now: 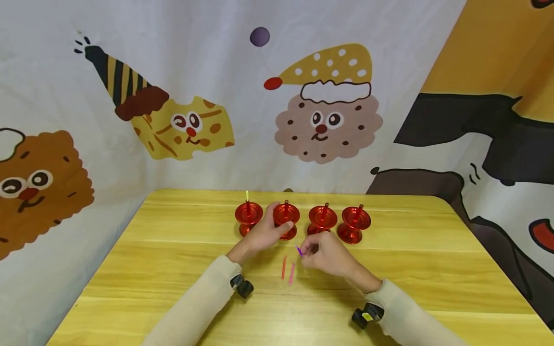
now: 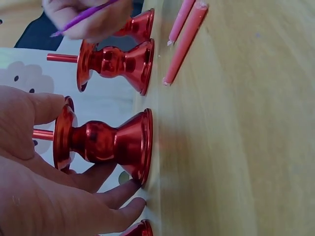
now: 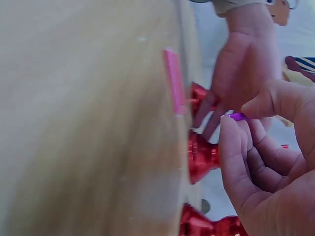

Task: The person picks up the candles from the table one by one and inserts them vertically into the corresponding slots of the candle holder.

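Note:
Red metallic candle holders stand in a row at the table's back. My left hand (image 1: 263, 235) grips the second candle holder from the left (image 2: 99, 140), thumb at its dish rim and fingers around its far side. Between thumb and fingertips, my right hand (image 1: 329, 254) pinches a thin purple candle (image 2: 81, 20), held in front of the row. The leftmost candle holder (image 1: 248, 212) has a pale yellow candle (image 1: 247, 196) upright in its central tube. Lying on the wood, left of my right hand, are an orange-red candle (image 1: 283, 268) and a pink candle (image 1: 292, 274).
To the right stand the third candle holder (image 1: 322, 217) and the rightmost one (image 1: 356, 218), their tubes without candles. A pale wooden table (image 1: 173, 269) carries everything. Behind its back edge hangs a white cloth (image 1: 242, 163) printed with cartoon biscuits and cheese.

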{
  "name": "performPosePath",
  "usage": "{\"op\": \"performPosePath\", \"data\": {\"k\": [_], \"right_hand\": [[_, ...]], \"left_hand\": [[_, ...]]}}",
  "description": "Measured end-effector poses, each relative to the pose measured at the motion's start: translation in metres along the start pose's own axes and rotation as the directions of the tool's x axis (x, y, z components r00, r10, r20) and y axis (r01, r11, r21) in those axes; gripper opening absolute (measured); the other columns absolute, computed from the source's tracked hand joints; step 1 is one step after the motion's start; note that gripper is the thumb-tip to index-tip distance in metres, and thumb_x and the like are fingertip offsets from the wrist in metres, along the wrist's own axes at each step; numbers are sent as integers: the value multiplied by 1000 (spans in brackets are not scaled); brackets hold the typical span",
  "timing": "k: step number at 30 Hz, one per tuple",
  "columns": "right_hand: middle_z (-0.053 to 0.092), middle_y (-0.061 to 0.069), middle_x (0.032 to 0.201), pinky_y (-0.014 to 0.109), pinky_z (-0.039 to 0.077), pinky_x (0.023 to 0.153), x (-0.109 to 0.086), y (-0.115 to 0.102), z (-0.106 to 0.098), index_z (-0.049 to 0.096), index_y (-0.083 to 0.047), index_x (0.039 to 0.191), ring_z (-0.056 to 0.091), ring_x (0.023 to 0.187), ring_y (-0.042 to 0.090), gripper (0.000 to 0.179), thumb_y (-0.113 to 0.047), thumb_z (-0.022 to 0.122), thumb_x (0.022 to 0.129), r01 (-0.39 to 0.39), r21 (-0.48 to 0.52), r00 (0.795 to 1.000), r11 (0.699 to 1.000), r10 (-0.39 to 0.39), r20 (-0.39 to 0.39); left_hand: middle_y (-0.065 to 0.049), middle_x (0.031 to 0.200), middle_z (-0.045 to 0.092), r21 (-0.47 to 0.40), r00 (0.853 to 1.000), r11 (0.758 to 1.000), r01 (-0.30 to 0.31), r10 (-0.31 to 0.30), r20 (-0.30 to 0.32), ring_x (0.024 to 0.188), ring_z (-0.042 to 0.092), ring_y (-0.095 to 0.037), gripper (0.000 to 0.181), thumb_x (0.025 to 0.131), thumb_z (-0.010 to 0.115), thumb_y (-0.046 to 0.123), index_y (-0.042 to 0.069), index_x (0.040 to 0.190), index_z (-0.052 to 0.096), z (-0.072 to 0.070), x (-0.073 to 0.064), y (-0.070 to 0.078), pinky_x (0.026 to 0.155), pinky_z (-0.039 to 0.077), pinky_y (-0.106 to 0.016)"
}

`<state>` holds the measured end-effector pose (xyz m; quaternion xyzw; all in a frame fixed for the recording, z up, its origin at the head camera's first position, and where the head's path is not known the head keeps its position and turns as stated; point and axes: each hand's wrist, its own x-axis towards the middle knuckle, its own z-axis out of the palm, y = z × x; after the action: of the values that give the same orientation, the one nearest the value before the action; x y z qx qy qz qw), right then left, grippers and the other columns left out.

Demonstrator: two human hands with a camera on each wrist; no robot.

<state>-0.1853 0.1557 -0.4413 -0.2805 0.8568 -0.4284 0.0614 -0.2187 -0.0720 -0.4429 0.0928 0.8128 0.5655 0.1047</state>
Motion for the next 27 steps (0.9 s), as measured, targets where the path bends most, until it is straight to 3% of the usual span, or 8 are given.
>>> {"op": "performPosePath", "data": {"k": [5, 9, 13, 19, 27], "right_hand": [[70, -6, 78, 25, 56, 68, 13, -9, -2, 78, -6, 83, 64, 73, 11, 8, 1, 77, 82, 36, 25, 994, 999, -33, -106], [71, -4, 78, 25, 57, 67, 25, -15, -2, 77, -5, 85, 66, 73, 13, 7, 1, 77, 84, 51, 39, 976, 998, -42, -215], [73, 0, 80, 24, 57, 66, 37, -20, -2, 77, -5, 85, 67, 73, 15, 11, 5, 80, 86, 79, 80, 937, 994, -46, -347], [77, 7, 86, 21, 58, 71, 58, -30, -3, 79, -3, 91, 70, 77, 20, 6, 2, 80, 93, 125, 123, 861, 984, -46, -507], [78, 9, 87, 19, 60, 76, 79, -38, -4, 78, -1, 93, 71, 84, 22, 5, -2, 79, 97, 148, 114, 816, 982, -56, -575]], "left_hand": [[-32, 157, 53, 4, 1000, 1000, 1, -1, -16, 145, 54, -42, 82, 111, 67, 27, 0, 172, 19, 1, -1, 2, 122, 40, -58], [-34, 156, 54, 12, 1000, 1000, 10, -10, -25, 143, 56, -43, 82, 111, 66, 27, 0, 171, 18, 1, -1, 2, 120, 43, -59], [-30, 158, 54, 13, 999, 1000, 24, -24, -24, 144, 56, -38, 82, 110, 67, 27, 2, 172, 19, 1, 1, 0, 121, 44, -53], [-30, 157, 53, -22, 1000, 1000, -13, 13, -27, 144, 56, -40, 80, 110, 66, 24, -2, 170, 19, 0, -1, 0, 121, 43, -55], [-28, 156, 54, -43, 999, 998, -48, 47, -22, 143, 56, -40, 77, 109, 64, 20, -6, 167, 22, 1, -2, 1, 120, 44, -55]]}}
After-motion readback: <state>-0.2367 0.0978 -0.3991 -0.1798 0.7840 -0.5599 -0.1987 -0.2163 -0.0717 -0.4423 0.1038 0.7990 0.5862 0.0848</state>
